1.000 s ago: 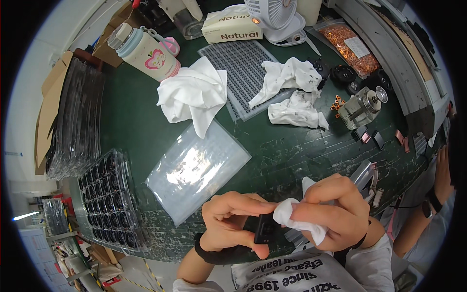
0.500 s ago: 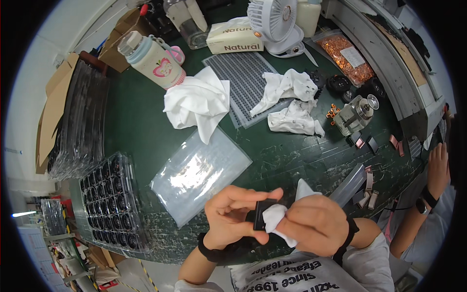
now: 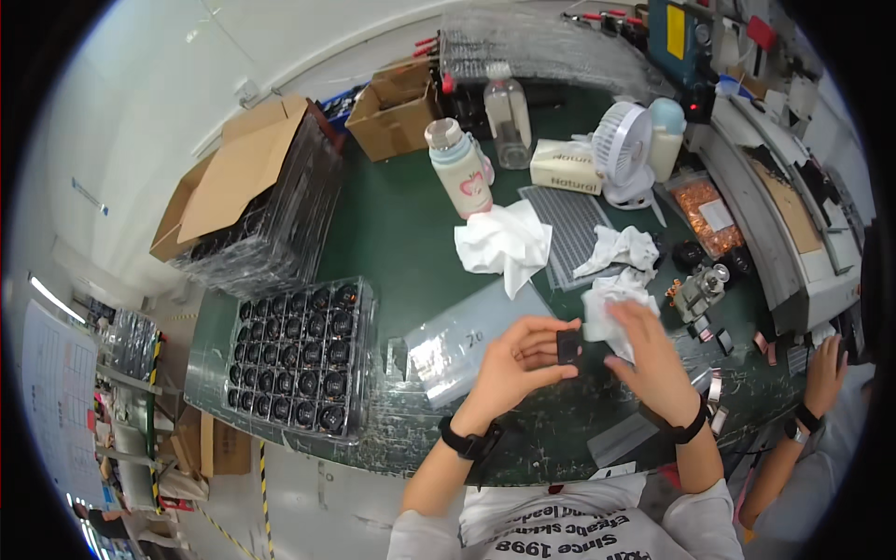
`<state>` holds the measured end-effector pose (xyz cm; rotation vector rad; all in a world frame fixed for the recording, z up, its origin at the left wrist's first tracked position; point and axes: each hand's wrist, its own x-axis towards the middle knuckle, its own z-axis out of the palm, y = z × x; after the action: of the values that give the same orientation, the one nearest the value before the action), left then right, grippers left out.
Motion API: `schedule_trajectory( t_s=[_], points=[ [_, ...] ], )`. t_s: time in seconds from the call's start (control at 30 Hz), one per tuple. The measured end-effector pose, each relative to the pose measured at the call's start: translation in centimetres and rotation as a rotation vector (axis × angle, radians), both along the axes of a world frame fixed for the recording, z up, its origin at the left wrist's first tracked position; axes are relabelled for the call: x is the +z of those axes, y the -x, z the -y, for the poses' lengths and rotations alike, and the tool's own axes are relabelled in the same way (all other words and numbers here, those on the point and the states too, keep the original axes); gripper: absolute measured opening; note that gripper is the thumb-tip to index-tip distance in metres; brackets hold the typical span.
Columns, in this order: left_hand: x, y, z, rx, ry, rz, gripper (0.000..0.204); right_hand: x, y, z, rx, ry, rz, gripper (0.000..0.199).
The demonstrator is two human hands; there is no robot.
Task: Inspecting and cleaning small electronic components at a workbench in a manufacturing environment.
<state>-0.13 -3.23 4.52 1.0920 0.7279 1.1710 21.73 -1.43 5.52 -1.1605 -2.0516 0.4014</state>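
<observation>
My left hand (image 3: 521,362) is closed, pinching a small flat black rectangular part (image 3: 568,346) between thumb and fingers, held up over the bench. To its right, my right hand (image 3: 655,366) has its thumb and fingers spread apart. Its fingertips are over a crumpled white wipe (image 3: 607,308), partly covering it; whether they touch it I cannot tell. Another crumpled wipe (image 3: 627,250) with dark smudges lies just beyond. A clear plastic bag (image 3: 439,359) lies flat to the left of my left hand.
A clear tray (image 3: 359,401) of round black parts sits at the left, below stacked trays under cardboard (image 3: 247,182). Further back are a bottle (image 3: 459,182), white cloth (image 3: 504,245), tissue box (image 3: 565,168) and fan (image 3: 623,149). A glass jar (image 3: 695,299) and another person's hand (image 3: 823,378) are at the right.
My right hand has moved away from the black part to the crumpled wipes, its fingers now apart. My left hand still holds the part. The view has shifted, showing more at the left.
</observation>
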Motion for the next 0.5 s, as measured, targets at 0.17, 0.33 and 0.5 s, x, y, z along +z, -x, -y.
schedule_trajectory(
  t_s=[0.17,0.33,0.5],
  points=[
    [0.1,1.9,5.2,0.029,0.028,-0.424,0.047,2.0,-5.2,2.9,0.194,0.267,0.435,0.058],
    [-2.5,3.8,11.7,0.336,0.166,-0.381,0.052,0.3,-9.9,5.2,0.148,0.23,0.499,0.054],
    [-6.2,5.0,14.9,0.593,0.203,-0.298,0.047,-3.5,-8.6,7.5,0.037,0.128,0.51,0.04]
  ],
)
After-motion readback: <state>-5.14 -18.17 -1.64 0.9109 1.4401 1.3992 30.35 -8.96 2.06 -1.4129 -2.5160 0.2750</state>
